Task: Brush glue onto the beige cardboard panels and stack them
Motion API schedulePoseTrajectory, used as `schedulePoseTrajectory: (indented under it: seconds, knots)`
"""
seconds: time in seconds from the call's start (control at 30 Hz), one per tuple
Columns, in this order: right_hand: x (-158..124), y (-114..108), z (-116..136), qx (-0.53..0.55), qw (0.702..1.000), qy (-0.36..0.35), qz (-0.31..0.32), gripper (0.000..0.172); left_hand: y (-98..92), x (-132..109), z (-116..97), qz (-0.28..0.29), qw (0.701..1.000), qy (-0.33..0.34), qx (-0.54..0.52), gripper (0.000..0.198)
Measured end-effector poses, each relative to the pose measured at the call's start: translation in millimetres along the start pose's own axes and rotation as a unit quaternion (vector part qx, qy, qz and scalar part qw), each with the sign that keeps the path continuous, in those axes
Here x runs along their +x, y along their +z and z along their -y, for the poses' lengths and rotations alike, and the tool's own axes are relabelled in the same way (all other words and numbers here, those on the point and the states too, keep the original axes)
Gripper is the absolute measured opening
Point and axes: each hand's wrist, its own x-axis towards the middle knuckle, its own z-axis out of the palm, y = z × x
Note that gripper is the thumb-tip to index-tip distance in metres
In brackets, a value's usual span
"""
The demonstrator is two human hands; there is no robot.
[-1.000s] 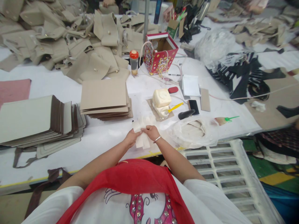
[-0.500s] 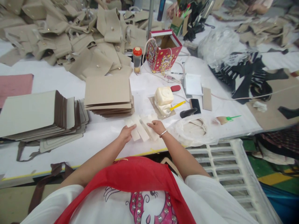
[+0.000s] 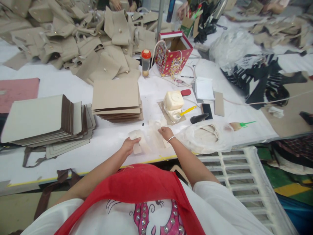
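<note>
Near the front edge of the white table [image 3: 110,143] lie several white strips [image 3: 149,140], fanned out. My left hand [image 3: 128,146] pinches one white strip [image 3: 136,136] at the left end of the fan, thumb on top. My right hand [image 3: 165,133], with a bracelet at the wrist, rests fingers down on the right side of the strips. Just beyond them stands a cream glue tub [image 3: 173,101] with a yellow-handled brush [image 3: 186,111] on a small card.
Two stacks of beige card panels [image 3: 116,99] [image 3: 46,119] sit at left. A heap of beige flaps [image 3: 80,42] fills the back. A red patterned box [image 3: 172,55], a red-capped bottle [image 3: 146,62], a phone [image 3: 207,110], a clear plastic bag [image 3: 205,137] and a white slatted rack [image 3: 239,176] lie to the right.
The bundle of white strips, held together in both hands a second ago, has been laid on the table and spread out. My left hand has drawn left with one strip.
</note>
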Motion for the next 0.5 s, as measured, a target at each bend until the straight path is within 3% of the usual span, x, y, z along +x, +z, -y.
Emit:
schedulePoseTrajectory:
  seconds: [0.17,0.33,0.5]
  knots:
    - [3.3,1.5,1.3,-0.012,0.998,0.032,-0.046,0.048,10.8,3.2,-1.7,-0.027,0.999,0.003,0.021,0.047]
    - [6.0,1.4,5.7,-0.009,0.999,0.048,-0.018,0.055,19.4,4.7,0.9,-0.033,0.999,0.02,0.018,0.047]
    - [8.5,1.6,7.0,0.0,1.0,0.027,-0.004,0.042,20.8,4.7,5.4,-0.029,0.999,0.014,0.017,0.044]
